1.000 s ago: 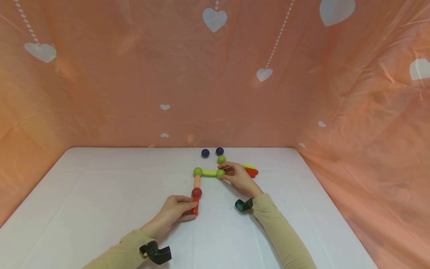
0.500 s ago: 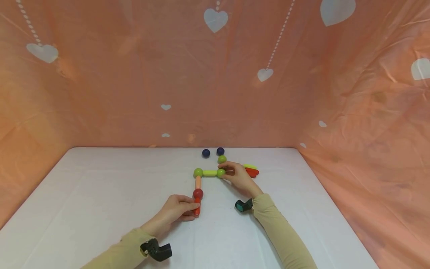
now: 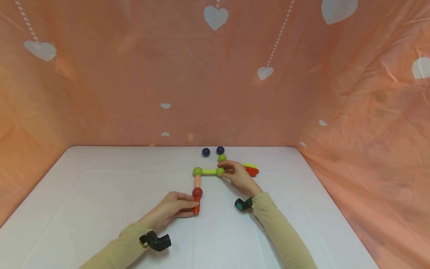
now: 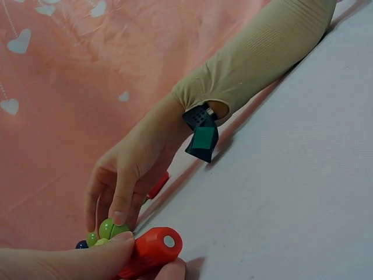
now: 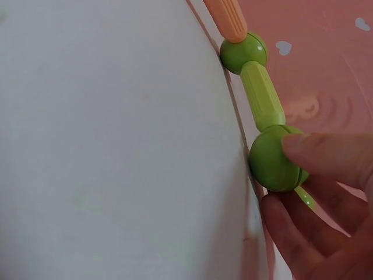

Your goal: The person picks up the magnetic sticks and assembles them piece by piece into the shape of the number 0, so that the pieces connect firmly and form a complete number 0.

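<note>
A chain of balls and rods lies bent at a corner in the head view. My left hand (image 3: 169,208) pinches the red rod (image 3: 196,206) at its near end; a round silvery spot shows on that rod's end face (image 4: 169,241) in the left wrist view. Beyond it follow a red ball (image 3: 197,192), a peach-orange rod (image 3: 197,181) and a green corner ball (image 3: 197,171). From there a lime rod (image 3: 209,172) runs right to a green end ball (image 5: 275,158). My right hand (image 3: 239,176) holds this ball, thumb on top, fingers beneath.
Two dark blue balls (image 3: 206,152) and a loose green ball (image 3: 222,158) sit behind the chain. Right of my right hand lie a lime rod (image 3: 250,165) and red rods (image 3: 252,171), partly hidden. The white table (image 3: 100,186) ends at a pink-orange curtain (image 3: 141,93).
My left wrist has shifted slightly forward, and the red rod has swung a little to the right at its near end. My right hand stays on the green end ball.
</note>
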The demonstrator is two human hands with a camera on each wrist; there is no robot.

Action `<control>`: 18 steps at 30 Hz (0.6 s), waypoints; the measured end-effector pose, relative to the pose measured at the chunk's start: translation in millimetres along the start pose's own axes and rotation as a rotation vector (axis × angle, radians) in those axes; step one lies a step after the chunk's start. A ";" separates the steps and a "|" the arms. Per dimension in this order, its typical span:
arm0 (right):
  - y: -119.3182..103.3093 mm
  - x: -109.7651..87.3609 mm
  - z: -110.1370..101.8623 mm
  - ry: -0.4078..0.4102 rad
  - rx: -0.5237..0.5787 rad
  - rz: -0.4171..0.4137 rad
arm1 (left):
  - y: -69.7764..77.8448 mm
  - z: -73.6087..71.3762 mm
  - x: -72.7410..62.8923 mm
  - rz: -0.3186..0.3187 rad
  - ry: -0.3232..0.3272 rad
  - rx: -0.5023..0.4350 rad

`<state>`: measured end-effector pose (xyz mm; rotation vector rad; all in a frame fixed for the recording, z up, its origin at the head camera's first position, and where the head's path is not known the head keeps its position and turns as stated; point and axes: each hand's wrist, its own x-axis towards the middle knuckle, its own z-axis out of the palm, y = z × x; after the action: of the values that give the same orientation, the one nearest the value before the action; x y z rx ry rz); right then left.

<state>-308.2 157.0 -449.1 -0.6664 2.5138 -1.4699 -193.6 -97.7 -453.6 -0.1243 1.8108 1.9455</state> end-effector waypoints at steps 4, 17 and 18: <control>-1.4 0.5 -1.3 -0.008 0.001 0.007 | -0.1 0.1 -0.3 0.002 0.008 -0.003; -14.4 25.3 -32.4 0.029 -0.037 -0.156 | 0.7 1.6 -2.3 0.001 0.019 -0.021; -15.3 28.5 -34.9 0.035 -0.048 -0.147 | 0.6 2.0 -2.0 0.001 0.020 -0.020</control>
<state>-341.1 165.2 -415.7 -0.8579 2.5838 -1.4838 -191.6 -96.3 -452.0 -0.1493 1.8050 1.9701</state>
